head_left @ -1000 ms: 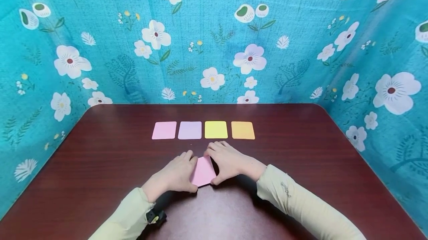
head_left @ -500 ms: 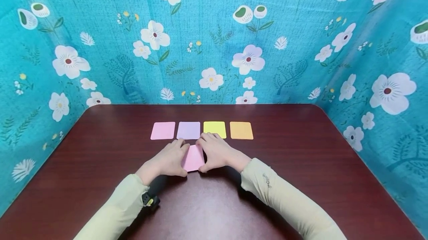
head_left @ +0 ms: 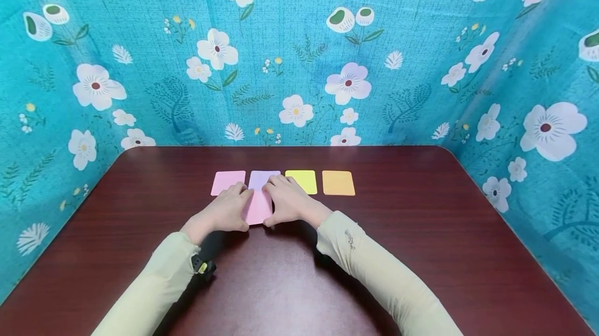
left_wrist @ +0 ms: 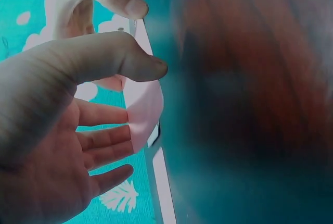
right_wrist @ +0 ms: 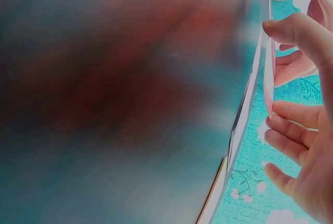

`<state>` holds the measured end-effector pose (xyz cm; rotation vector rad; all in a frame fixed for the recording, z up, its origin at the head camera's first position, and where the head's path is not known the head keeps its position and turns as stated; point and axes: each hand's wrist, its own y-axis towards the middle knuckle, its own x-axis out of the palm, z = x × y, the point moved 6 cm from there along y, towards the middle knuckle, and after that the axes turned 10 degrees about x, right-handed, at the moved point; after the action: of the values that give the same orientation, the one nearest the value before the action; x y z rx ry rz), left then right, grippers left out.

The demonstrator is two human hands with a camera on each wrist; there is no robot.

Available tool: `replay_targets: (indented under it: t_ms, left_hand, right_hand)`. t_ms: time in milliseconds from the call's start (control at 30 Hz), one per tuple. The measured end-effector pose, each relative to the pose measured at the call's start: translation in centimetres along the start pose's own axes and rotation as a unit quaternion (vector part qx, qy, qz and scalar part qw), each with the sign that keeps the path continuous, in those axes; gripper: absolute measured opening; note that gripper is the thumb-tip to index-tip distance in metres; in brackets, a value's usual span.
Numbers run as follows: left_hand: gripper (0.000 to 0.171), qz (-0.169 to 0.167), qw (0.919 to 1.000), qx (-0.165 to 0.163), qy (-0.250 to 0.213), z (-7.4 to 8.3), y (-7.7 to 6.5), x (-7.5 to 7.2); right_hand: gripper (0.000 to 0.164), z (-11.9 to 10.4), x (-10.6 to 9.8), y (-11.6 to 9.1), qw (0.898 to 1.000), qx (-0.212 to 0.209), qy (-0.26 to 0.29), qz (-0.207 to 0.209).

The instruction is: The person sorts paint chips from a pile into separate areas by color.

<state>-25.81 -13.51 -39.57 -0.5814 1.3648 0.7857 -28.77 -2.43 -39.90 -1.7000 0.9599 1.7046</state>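
Between my two hands is a pink square card (head_left: 258, 208), tilted above the table with its far edge over the purple card (head_left: 265, 175). My left hand (head_left: 223, 212) holds its left side, thumb at the near corner and fingers toward the far one. My right hand (head_left: 294, 201) holds the right side in the same way. In the left wrist view the fingertips touch the pink card (left_wrist: 145, 104), which looks slightly bent. The right wrist view shows the card (right_wrist: 268, 78) nearly edge-on beside the thumb. The near part of the purple card is hidden.
A row of square cards lies across the table (head_left: 398, 211): another pink card (head_left: 225, 182) left of the purple one, then a yellow card (head_left: 305, 182) and an orange card (head_left: 338, 183) to its right. A blue flowered curtain (head_left: 281, 55) hangs behind and at both sides.
Both hands have carried the pink card away from me and to the left, from in front of the row to over the purple card's near part.
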Motion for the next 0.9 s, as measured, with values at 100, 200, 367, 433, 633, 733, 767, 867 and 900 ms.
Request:
replay_targets:
  t_ms: [100,200,367,433,633,733,767,867,900]
  left_hand:
    - [0.075,0.006,0.9999,-0.007,-0.012,-0.8,0.0,-0.4]
    - [0.074,0.009,0.9995,-0.011,-0.029,-1.4,0.0,-0.6]
    - [0.072,0.005,0.9986,-0.02,-0.049,-2.4,0.0,-0.5]
    - [0.071,0.005,0.9983,-0.026,-0.052,-2.8,0.0,-0.5]
    - [0.069,0.012,0.9958,-0.047,-0.078,-3.8,-0.2,-0.8]
    - [0.068,0.015,0.9945,-0.059,-0.086,-4.4,-0.4,-0.9]
    - [0.068,0.016,0.9943,-0.062,-0.086,-4.6,-0.4,-0.9]
    - [0.067,0.022,0.9936,-0.068,-0.087,-5.1,-0.4,-0.9]
    - [0.066,0.025,0.9935,-0.067,-0.089,-5.3,-0.4,-0.9]
  right_hand:
    - [0.068,-0.1,-0.1,0.8,1.0,0.006,0.007,0.002]
    - [0.068,-0.1,-0.1,1.4,1.0,0.014,0.011,0.002]
    - [0.067,-0.2,0.0,2.2,1.0,0.016,0.015,-0.004]
    - [0.066,-0.3,0.0,2.6,1.0,0.018,0.017,-0.005]
    - [0.062,-0.4,0.1,3.8,0.999,0.027,0.016,-0.005]
    - [0.06,-0.5,0.4,4.3,0.999,0.034,0.012,-0.009]
    - [0.061,-0.5,0.4,4.5,0.999,0.038,0.012,-0.01]
    - [0.063,-0.5,0.5,5.0,0.999,0.051,0.013,-0.014]
    - [0.064,-0.5,0.5,5.1,0.998,0.055,0.015,-0.017]
